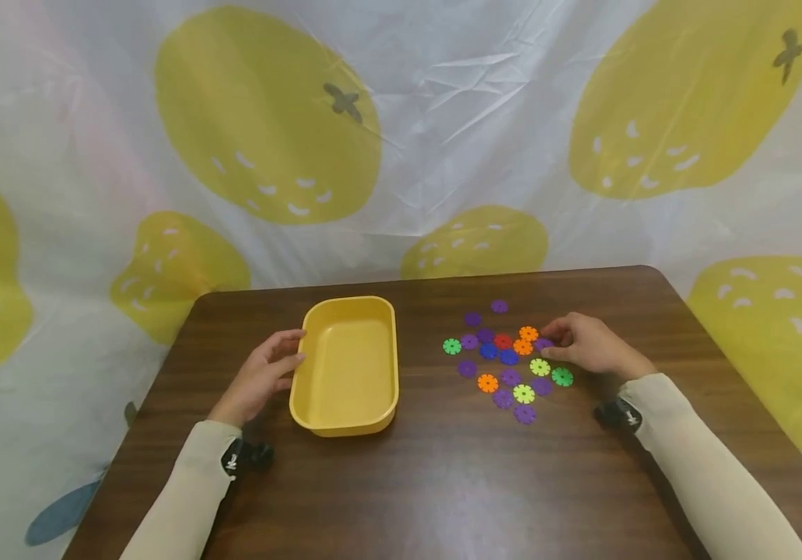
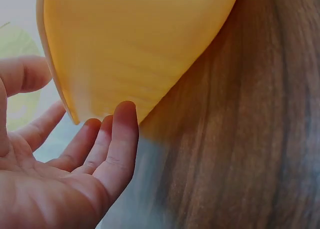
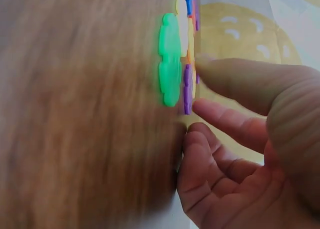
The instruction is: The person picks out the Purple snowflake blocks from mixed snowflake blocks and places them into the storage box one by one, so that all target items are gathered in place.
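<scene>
A purple disc (image 1: 544,343) lies right of the yellow tray (image 1: 344,373), beside coloured discs (image 1: 509,357); thumb and forefinger of the right hand (image 1: 590,343) surround it, whether gripping I cannot tell. The left hand (image 1: 260,377), fingers relaxed, touches the tray's left side. Between tray and discs the desk (image 1: 443,482) leaves room; its far edge runs behind the tray. Black wrist bands (image 1: 630,417) carry unreadable white marks.

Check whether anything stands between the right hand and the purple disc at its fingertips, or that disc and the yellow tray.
Nothing visible separates the right hand from the purple disc. Toward the yellow tray, other discs lie between, including an orange disc, a red disc, blue discs and a green disc, then the tray's rim.
</scene>
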`<state>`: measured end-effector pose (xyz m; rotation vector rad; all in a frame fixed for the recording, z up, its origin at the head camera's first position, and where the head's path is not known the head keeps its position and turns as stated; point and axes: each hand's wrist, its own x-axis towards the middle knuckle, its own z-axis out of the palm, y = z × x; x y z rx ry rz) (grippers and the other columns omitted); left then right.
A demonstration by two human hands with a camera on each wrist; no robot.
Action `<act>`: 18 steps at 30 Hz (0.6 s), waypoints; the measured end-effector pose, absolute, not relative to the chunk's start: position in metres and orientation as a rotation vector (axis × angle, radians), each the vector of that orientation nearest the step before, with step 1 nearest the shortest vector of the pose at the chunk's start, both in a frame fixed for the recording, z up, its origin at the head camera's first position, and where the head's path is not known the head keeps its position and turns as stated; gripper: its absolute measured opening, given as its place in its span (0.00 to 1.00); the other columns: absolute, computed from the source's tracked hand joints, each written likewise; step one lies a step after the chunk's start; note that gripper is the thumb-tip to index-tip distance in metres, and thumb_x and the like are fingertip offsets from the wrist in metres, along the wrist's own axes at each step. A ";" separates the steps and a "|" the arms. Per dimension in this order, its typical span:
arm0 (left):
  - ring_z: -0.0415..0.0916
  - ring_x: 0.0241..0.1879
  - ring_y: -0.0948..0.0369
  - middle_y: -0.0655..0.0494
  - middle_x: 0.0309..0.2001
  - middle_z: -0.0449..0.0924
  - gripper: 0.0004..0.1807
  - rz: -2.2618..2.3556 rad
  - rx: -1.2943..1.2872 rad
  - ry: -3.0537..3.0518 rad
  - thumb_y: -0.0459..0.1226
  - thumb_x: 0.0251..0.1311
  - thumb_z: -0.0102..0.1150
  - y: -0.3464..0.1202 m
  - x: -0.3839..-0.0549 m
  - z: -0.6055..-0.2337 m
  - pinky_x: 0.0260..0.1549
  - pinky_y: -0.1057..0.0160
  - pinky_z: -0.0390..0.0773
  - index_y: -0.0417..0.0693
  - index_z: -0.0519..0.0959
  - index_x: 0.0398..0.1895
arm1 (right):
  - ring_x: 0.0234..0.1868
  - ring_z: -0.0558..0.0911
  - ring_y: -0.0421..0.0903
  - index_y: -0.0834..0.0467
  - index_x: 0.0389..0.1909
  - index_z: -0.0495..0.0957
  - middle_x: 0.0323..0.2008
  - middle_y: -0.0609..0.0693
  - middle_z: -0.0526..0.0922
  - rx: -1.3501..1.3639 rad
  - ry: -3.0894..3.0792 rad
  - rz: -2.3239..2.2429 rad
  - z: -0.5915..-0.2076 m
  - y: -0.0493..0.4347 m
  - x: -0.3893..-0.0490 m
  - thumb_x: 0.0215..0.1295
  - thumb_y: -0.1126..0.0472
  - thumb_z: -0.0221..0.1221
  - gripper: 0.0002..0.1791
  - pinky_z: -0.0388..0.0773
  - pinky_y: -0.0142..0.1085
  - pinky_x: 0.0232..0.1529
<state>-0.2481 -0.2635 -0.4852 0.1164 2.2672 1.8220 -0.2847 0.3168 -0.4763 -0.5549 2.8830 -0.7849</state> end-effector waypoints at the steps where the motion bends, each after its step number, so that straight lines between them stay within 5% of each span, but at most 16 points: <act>1: 0.75 0.65 0.44 0.37 0.75 0.65 0.30 1.821 0.120 2.265 0.38 0.78 0.57 -0.264 -0.248 -0.485 0.51 0.56 0.87 0.47 0.64 0.79 | 0.43 0.84 0.48 0.62 0.52 0.87 0.42 0.52 0.89 -0.555 2.886 -0.774 -0.477 0.316 -0.286 0.66 0.53 0.73 0.20 0.82 0.45 0.46; 12: 0.80 0.58 0.56 0.37 0.72 0.69 0.30 1.825 0.151 2.266 0.39 0.75 0.62 -0.264 -0.252 -0.482 0.51 0.58 0.88 0.47 0.66 0.77 | 0.40 0.84 0.48 0.59 0.43 0.85 0.39 0.51 0.89 -0.569 2.889 -0.783 -0.474 0.315 -0.286 0.63 0.57 0.74 0.13 0.82 0.43 0.44; 18: 0.79 0.59 0.52 0.36 0.72 0.69 0.30 1.826 0.167 2.260 0.38 0.75 0.61 -0.265 -0.252 -0.482 0.51 0.59 0.88 0.46 0.66 0.77 | 0.38 0.82 0.45 0.57 0.44 0.80 0.36 0.49 0.86 -0.566 2.895 -0.803 -0.472 0.314 -0.284 0.62 0.62 0.73 0.13 0.79 0.40 0.42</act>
